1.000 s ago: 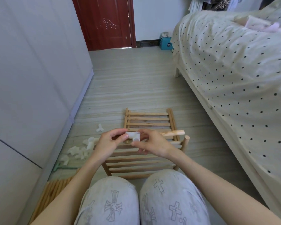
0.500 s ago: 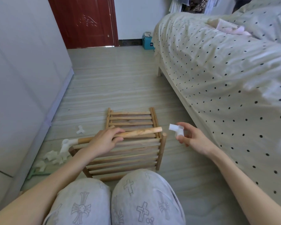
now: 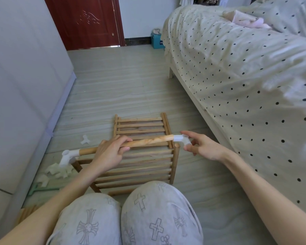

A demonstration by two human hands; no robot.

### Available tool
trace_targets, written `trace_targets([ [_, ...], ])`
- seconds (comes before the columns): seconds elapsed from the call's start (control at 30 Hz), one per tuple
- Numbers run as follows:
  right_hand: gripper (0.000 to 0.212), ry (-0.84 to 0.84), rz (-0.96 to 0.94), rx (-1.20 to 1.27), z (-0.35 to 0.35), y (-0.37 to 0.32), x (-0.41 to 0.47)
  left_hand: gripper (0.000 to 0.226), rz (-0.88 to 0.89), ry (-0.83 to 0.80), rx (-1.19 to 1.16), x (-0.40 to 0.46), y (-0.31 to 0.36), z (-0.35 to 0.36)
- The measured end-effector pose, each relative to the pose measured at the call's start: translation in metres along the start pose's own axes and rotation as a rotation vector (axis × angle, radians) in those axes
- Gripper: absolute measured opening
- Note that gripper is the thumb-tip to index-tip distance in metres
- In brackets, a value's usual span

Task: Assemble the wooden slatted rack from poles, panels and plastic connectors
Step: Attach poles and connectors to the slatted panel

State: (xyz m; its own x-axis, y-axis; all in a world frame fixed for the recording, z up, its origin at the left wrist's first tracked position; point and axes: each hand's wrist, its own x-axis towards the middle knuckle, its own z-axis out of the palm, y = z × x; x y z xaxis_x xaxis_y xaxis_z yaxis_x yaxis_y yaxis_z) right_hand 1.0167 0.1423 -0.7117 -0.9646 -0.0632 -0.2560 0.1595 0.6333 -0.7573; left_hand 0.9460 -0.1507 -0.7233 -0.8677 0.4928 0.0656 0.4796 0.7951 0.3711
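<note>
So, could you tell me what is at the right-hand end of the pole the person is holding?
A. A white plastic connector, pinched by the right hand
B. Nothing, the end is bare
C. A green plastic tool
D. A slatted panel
A: the right hand pinches a white plastic connector at the pole's right end, while the left hand grips the pole.

The slatted rack (image 3: 136, 161) lies on the floor (image 3: 124, 89) just ahead of the knees (image 3: 125, 214). Loose connectors (image 3: 56, 172) sit at its 9 o'clock by the wardrobe (image 3: 21, 82); the bed (image 3: 245, 71) runs along 3 o'clock, the door (image 3: 85, 22) at 12.
</note>
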Motion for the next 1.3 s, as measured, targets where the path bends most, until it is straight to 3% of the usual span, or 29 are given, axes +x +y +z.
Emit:
trace_targets([
  [0.53, 0.058, 0.035, -0.082, 0.128, 0.013, -0.023, 0.008, 0.03, -0.081, 0.04, -0.084, -0.007, 0.002, -0.004],
  [0.73, 0.066, 0.111, -0.039, 0.391, 0.029, -0.009, 0.005, 0.031, -0.083, 0.008, -0.112, -0.004, -0.003, -0.003],
  [0.83, 0.071, 0.144, 0.027, 0.292, 0.041, 0.004, 0.004, 0.03, -0.081, 0.024, -0.129, -0.001, -0.002, -0.004],
  [0.93, 0.052, 0.14, 0.06, 0.203, 0.062, 0.016, 0.005, 0.031, -0.076, 0.031, -0.132, 0.0, -0.005, -0.004],
  [1.03, 0.027, 0.232, 0.002, 0.293, 0.076, 0.019, 0.008, 0.032, -0.069, -0.025, -0.125, 0.0, -0.004, -0.004],
  [1.3, 0.016, 0.276, 0.0, 0.348, 0.082, 0.023, 0.015, 0.035, -0.089, -0.116, -0.112, -0.002, -0.005, -0.007],
])
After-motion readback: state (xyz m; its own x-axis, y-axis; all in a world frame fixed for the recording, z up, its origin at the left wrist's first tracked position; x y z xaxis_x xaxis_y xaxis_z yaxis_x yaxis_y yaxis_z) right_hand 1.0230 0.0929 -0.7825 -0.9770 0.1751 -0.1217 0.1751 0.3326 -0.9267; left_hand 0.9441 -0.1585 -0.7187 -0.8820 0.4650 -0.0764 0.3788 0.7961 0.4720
